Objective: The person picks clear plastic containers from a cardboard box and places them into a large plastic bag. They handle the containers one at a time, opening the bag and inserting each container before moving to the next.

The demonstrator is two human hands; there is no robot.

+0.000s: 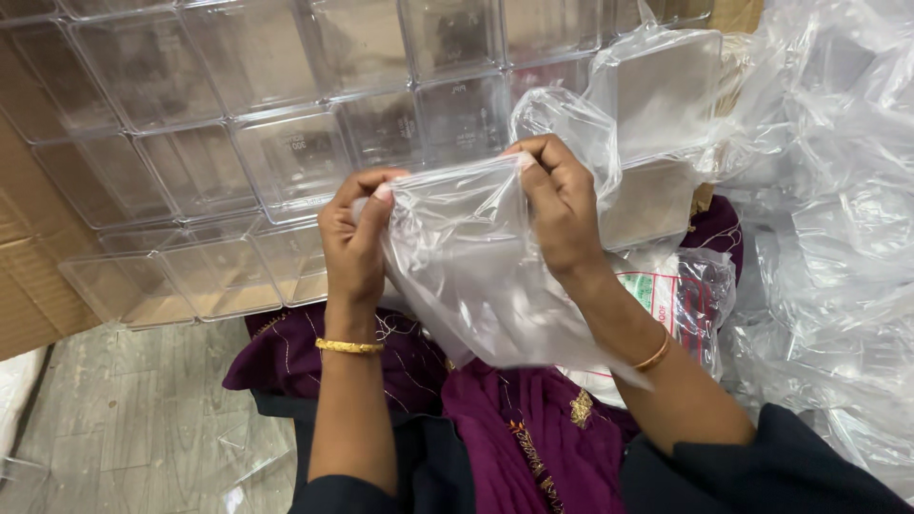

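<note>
My left hand and my right hand both pinch the top edge of a clear plastic bag, held up over my lap. The left fingers grip the bag's left corner, the right fingers its right corner. The bag hangs loose and crumpled between the hands and looks flat. Both wrists carry gold bangles. Behind the bag lie rows of clear square plastic boxes.
A flattened cardboard sheet lies under the boxes at left. Clear boxes wrapped in plastic bags pile up at right among loose plastic film. A printed packet rests by my right wrist. Purple cloth covers my lap.
</note>
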